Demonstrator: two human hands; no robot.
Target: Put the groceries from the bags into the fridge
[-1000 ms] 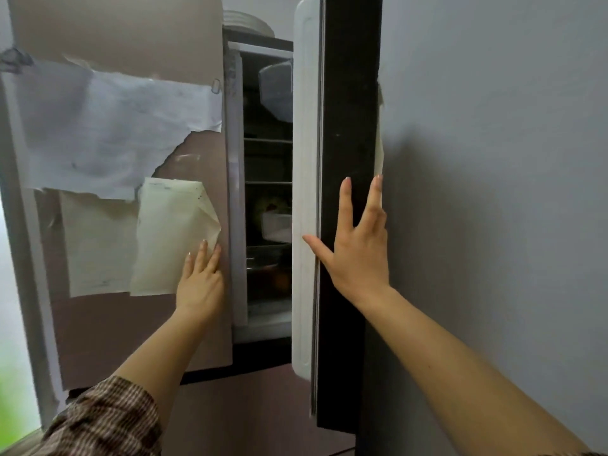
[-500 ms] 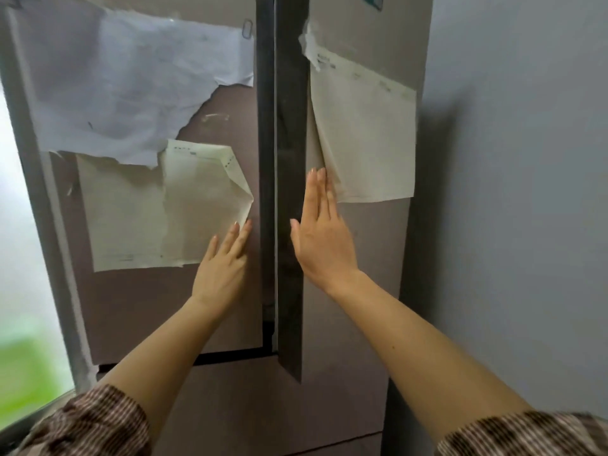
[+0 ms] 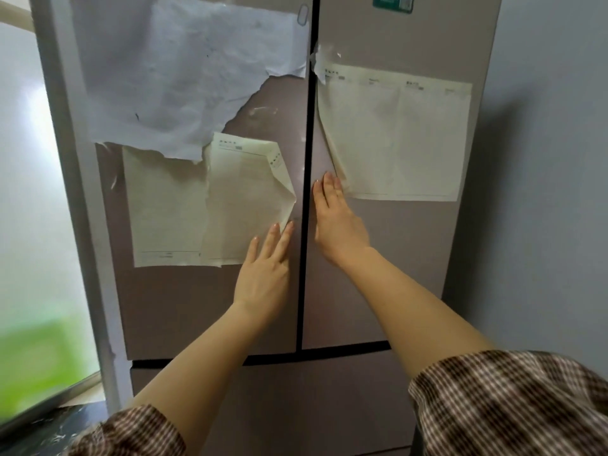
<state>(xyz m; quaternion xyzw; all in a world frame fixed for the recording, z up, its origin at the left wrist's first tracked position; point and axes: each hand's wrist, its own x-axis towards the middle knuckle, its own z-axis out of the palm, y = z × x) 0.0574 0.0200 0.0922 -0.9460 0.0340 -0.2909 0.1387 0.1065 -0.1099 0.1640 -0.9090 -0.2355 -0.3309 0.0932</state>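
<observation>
While both hands press on the fridge (image 3: 378, 291), its upper doors are closed.
Head view: the left hand (image 3: 263, 278) and right hand (image 3: 339, 225) lie flat and empty on either side of the centre seam (image 3: 304, 274), with taped papers (image 3: 394, 133) just above them. No bags or groceries show, so loading looks finished or paused.

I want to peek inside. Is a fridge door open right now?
No, the left fridge door and right fridge door sit closed and flush, with the left hand and right hand flat against them.
</observation>
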